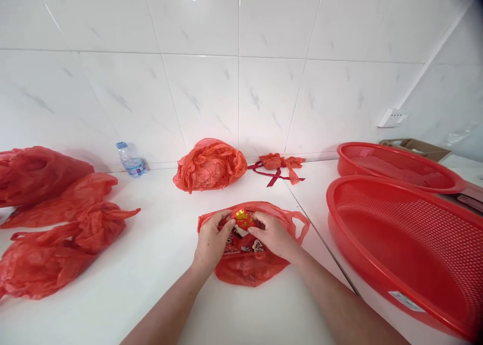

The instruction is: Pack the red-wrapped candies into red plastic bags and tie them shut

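Bare forearms [166, 310] rise from the bottom edge of the frame and end in both hands bent over a red plastic carrier bag [251, 269] lying on a white counter [151, 289]. The left hand [211, 239] and the right hand [273, 234] sit close together, narrowly set, with their fingers curled in from either side onto a glossy printed packet [241, 229] bearing a gold motif. The packet shows at the bag's mouth, near the centre of the frame, between the two hands, with its lower part hidden by the bag. Both hands look closed on it, though how firmly cannot be told. It looks light and soft-sided, and its shiny face may prove slippery, so a pinch at its upper edge seems the surest hold. The bag's thin film looks limp and apt to slide on the smooth counter, while its looped handle [300, 227], right of the hands, offers an easy grip. Beyond the hands, at upper centre, lie a crumpled red bag [209, 165] and a small knotted red bundle [269, 160] with dark ribbon [275, 176]. More red bags [49, 249] heap along the left edge, a water bottle [130, 160] stands against the tiled wall [237, 93], and two red mesh baskets [362, 204] fill the right side.
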Motion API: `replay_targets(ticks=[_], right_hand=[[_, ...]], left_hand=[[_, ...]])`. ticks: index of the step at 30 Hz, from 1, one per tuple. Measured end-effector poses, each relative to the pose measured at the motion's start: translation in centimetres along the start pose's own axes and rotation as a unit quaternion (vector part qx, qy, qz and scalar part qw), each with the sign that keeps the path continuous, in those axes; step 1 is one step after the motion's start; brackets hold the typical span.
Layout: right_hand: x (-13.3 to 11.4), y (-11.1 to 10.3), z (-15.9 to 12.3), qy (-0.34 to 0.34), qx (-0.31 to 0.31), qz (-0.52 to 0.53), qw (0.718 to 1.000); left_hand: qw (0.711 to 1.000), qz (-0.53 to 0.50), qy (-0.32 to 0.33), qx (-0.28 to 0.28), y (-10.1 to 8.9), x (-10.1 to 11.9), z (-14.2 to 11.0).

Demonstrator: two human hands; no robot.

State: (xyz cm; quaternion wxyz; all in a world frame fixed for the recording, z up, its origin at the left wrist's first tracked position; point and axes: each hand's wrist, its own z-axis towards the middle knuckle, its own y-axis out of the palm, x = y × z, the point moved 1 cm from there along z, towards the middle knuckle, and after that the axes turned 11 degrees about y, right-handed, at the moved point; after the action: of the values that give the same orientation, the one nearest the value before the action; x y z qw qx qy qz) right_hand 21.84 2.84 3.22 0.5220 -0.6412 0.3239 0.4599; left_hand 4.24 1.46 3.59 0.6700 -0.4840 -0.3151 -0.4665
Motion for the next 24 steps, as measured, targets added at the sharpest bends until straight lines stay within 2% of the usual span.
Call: replay_targets(ticks=[4,9,11,14,16,21,24], right_hand=[[-0.4,0.0,-0.2,-0.019,0.025,-0.023,0.999],[-0.5,0.5,-0.4,-0.053,0.030,-0.035,0.998],[-0.5,0.4,-0.3,-0.053,0.063,-0.048,0.995],[-0.5,-0.2,-0.2,-0.074,0.146,-0.096,0.982],[-0.6,-0.6,-0.2,-0.083,0.170,-0.109,0.976],[-1.2,-0.2,-0.8,-0.108,0.151,-0.110,0.976],[-1.5,0.2,-1.2,-0.124,0.127,-0.130,0.975]], left_hand=[[1.000,0.019,0.020,0.013,0.4,-0.2,-0.5],[0.993,0.081,0.087,0.020,0.7,0.2,-1.0],[0.990,0.097,0.096,0.022,0.8,0.3,-1.2],[0.988,0.129,0.083,0.029,1.1,0.3,-1.5],[0.987,0.140,0.072,0.026,1.4,0.4,-1.8],[0.993,0.106,0.044,0.003,2.0,1.0,-2.7],[0.994,0.091,0.050,0.020,2.0,1.2,-3.1]])
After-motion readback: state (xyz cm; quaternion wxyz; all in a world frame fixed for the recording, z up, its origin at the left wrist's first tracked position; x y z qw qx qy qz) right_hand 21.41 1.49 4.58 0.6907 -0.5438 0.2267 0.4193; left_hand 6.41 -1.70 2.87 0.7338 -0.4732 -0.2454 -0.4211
